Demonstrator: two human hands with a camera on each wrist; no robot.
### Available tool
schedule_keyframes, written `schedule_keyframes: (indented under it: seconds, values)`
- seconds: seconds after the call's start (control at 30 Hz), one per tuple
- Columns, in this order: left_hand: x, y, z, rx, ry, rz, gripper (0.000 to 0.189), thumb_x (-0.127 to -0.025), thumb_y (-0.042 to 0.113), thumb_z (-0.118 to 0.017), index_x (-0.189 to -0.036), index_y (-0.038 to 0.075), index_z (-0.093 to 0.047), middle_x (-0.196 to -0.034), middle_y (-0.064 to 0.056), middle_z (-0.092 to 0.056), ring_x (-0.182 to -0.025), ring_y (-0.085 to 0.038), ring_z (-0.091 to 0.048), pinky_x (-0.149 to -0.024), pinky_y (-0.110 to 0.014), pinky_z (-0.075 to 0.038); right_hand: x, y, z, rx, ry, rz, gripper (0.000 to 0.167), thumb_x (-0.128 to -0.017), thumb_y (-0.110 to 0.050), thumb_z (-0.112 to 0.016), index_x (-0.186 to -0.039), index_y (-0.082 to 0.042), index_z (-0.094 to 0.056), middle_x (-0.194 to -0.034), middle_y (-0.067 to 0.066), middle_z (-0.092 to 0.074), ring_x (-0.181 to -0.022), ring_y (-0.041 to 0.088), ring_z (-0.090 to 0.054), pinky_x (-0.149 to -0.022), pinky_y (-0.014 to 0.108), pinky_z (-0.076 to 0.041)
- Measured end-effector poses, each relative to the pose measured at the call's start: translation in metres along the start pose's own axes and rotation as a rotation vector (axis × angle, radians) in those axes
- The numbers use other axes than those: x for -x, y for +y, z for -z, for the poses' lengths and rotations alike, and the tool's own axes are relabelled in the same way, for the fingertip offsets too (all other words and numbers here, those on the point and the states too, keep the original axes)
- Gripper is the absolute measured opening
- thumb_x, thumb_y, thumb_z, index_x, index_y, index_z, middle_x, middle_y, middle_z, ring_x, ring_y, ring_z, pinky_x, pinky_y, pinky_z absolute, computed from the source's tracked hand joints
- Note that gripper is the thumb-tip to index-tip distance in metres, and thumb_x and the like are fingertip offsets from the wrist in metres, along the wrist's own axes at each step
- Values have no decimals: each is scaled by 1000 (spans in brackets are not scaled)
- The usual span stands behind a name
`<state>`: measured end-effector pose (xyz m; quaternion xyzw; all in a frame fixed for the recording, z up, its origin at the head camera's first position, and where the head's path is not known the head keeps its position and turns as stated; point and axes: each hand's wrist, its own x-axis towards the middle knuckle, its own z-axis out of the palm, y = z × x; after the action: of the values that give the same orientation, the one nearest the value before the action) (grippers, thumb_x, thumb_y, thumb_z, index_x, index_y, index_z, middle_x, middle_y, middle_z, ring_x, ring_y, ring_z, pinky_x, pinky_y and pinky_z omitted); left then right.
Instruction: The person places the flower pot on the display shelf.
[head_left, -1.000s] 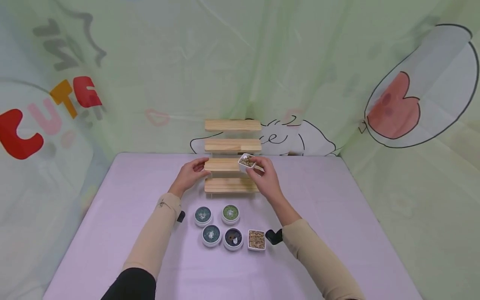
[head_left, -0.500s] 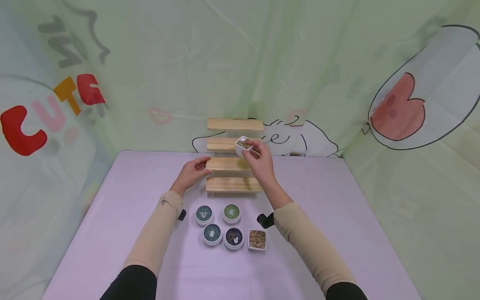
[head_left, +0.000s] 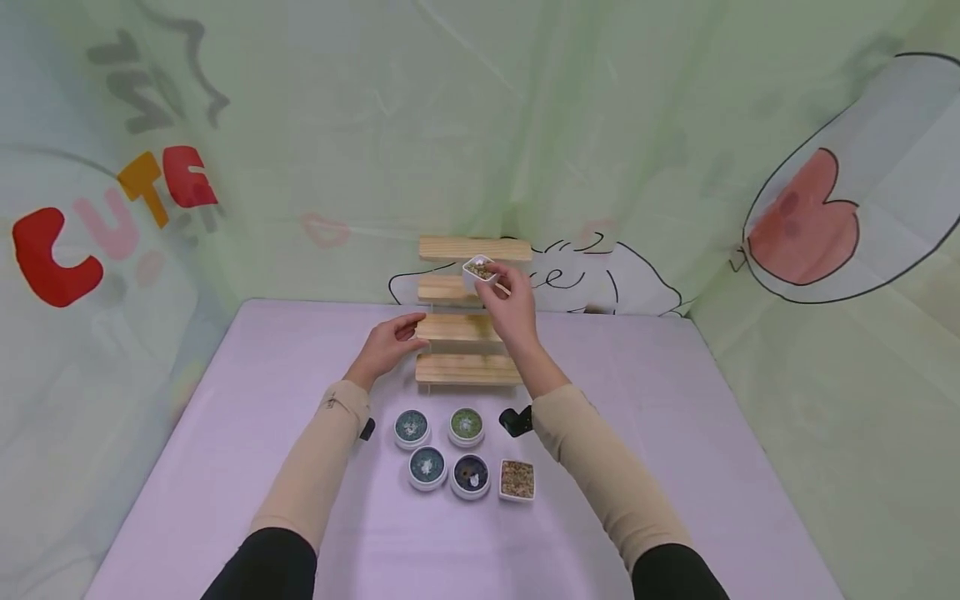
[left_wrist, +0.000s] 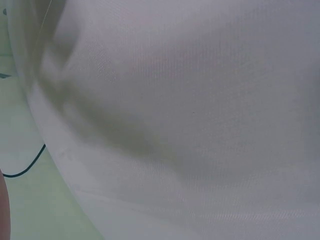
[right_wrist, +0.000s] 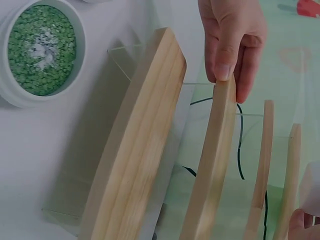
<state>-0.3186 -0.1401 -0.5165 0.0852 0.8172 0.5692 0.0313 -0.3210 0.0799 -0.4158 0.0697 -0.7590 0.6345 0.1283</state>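
A tiered display stand with several wooden shelves (head_left: 453, 327) on thin clear supports stands at the back of the table. With its thumb and fingers, my left hand (head_left: 385, 346) grips the left end of the second shelf (right_wrist: 212, 150) from the bottom; the right wrist view shows the thumb on the shelf's edge and the fingers behind. My right hand (head_left: 513, 307) pinches a small white square pot (head_left: 471, 279) of brownish grains by its right side. That pot is held up in front of the upper shelves, just below the top shelf (head_left: 450, 247). The left wrist view shows mostly cloth.
Nearer the front stand round white pots with dark teal (head_left: 411, 427), green (head_left: 467, 423) and near-black (head_left: 471, 475) contents. A square pot of brown grains (head_left: 517, 479) is at their right. Lilac cloth (head_left: 637, 467) covers the table; a printed curtain (head_left: 360, 125) hangs behind.
My right hand has raised the square pot from beside the second shelf to near the top shelf, shifting slightly left. My left hand keeps its grip on the shelf end.
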Motion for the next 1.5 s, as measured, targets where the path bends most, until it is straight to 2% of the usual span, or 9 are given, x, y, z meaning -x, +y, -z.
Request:
schedule_keyframes:
  seconds: [0.4,0.67,0.9,1.03,1.33,1.5]
  values:
    - [0,1,2,-20,4,0,59,-88,15,-74,-140,1,-51,-142,-15,-52,-130,-23,-51,-107,-26,-44,-27,-4,-16,107,10,30,31,-90,-13,-67,-117,1,-61,-126,17,-48,-118,27,-54,-101,27,-50]
    - [-2,-1,1,-16,5,0,60,-87,15,-75,-140,2,-51,-142,-15,-52,-129,-23,-51,-106,-24,-45,-37,-7,-25,128,-23,7,34,-91,-14,-65,-121,2,-59,-131,18,-44,-119,29,-51,-103,27,-48]
    - [-1,1,0,-25,1,-3,60,-87,16,-75,-141,2,-51,-143,-13,-51,-130,-22,-51,-105,-24,-45,-45,-9,-30,147,-35,20,33,-92,-14,-64,-121,1,-59,-133,18,-43,-118,27,-49,-107,28,-45]
    - [-2,0,0,-19,6,-4,60,-87,15,-75,-141,2,-51,-143,-14,-51,-131,-23,-50,-106,-24,-45,-49,-9,-33,161,-35,31,33,-92,-14,-65,-121,0,-59,-133,18,-42,-115,26,-49,-106,27,-46]
    - [-3,-4,-1,-5,1,-35,60,-87,14,-75,-140,0,-51,-142,-16,-52,-129,-25,-51,-105,-25,-45,-57,-3,-38,194,-36,-11,34,-93,-17,-65,-124,-3,-58,-136,16,-43,-118,25,-52,-103,28,-48]
    - [-2,-3,-1,-19,18,-21,59,-87,15,-75,-140,1,-52,-141,-15,-53,-128,-23,-52,-104,-23,-46,-61,-3,-40,206,-37,-17,35,-93,-18,-65,-125,-4,-59,-135,15,-44,-118,24,-54,-99,26,-51]
